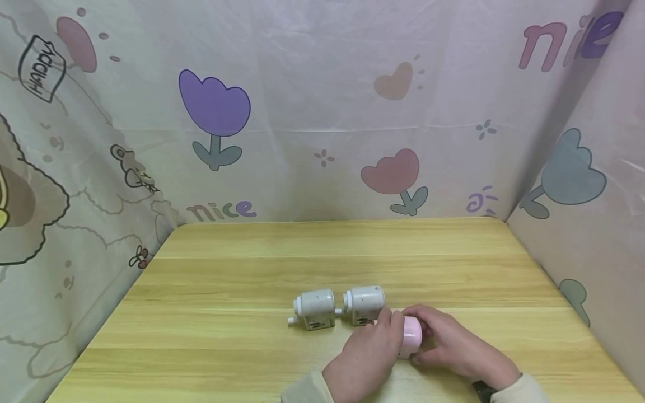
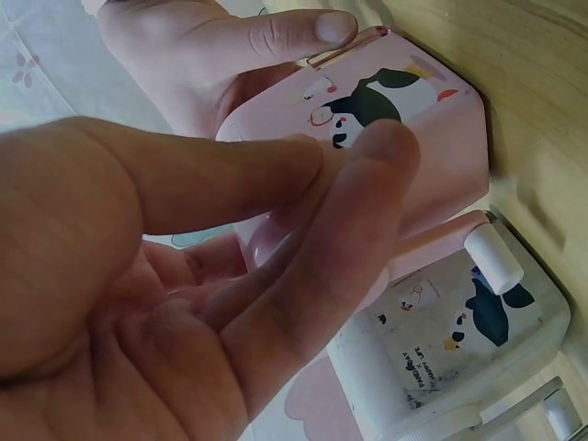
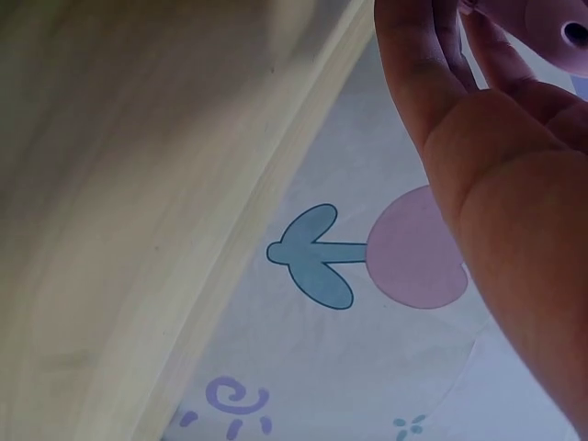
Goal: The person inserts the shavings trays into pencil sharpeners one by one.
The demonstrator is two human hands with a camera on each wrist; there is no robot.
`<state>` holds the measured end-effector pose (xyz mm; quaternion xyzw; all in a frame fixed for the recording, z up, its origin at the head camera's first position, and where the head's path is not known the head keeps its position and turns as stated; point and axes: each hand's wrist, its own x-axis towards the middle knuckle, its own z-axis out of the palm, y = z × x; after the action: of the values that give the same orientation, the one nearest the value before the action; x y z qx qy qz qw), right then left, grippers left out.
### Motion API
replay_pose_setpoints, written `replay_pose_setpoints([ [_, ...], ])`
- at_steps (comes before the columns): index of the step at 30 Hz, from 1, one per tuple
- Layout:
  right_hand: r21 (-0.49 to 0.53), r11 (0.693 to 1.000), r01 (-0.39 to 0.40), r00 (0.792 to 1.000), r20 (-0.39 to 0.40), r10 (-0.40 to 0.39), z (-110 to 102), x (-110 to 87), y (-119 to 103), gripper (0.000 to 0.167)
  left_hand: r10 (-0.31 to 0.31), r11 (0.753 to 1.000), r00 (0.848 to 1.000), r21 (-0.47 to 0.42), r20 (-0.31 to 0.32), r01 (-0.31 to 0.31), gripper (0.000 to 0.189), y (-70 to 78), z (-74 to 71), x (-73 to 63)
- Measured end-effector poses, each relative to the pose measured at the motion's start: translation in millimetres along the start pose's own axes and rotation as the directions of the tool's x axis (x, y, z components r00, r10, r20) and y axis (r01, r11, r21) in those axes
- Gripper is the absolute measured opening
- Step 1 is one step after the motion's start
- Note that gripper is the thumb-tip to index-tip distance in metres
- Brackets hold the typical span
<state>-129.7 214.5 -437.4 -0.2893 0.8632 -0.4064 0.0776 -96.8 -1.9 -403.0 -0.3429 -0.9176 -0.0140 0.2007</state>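
A pink hand-crank pencil sharpener (image 1: 413, 334) with a panda print stands between my hands on the table. My right hand (image 1: 448, 342) grips its right side, and the thumb lies along the body in the left wrist view. From the left, my left hand (image 1: 368, 350) reaches to its crank end; thumb and finger pinch there, partly hiding the front. The pink crank arm with its white knob (image 2: 494, 259) shows below these fingers. In the right wrist view only a corner of the pink sharpener (image 3: 537, 23) appears, beside my right fingers.
Two greyish-white crank sharpeners, one at the left (image 1: 316, 309) and one nearer my hands (image 1: 367, 301), stand side by side just behind the left hand. The wood-grain table (image 1: 227, 280) meets a printed cloth (image 1: 302, 101) at the back and both sides.
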Motion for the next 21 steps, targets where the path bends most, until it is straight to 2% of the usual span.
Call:
replay_pose_setpoints([
  [10,-0.05,0.999,-0.006,1.0,-0.018,0.005,2.7,3.6,-1.0,0.063,-0.001,1.0,1.0,0.008,0.012,0.001,0.038,0.8,-0.2,-0.1],
  [15,-0.058,0.998,-0.036,0.999,-0.012,0.035,3.7,4.8,-1.7,0.064,-0.011,1.0,1.0,0.014,0.015,0.011,0.038,1.5,0.5,0.0],
  [21,-0.049,0.998,-0.043,0.999,0.012,0.043,-0.6,1.1,-2.7,0.066,-0.007,1.0,0.999,-0.024,0.041,0.008,0.041,-0.2,-1.2,0.2],
])
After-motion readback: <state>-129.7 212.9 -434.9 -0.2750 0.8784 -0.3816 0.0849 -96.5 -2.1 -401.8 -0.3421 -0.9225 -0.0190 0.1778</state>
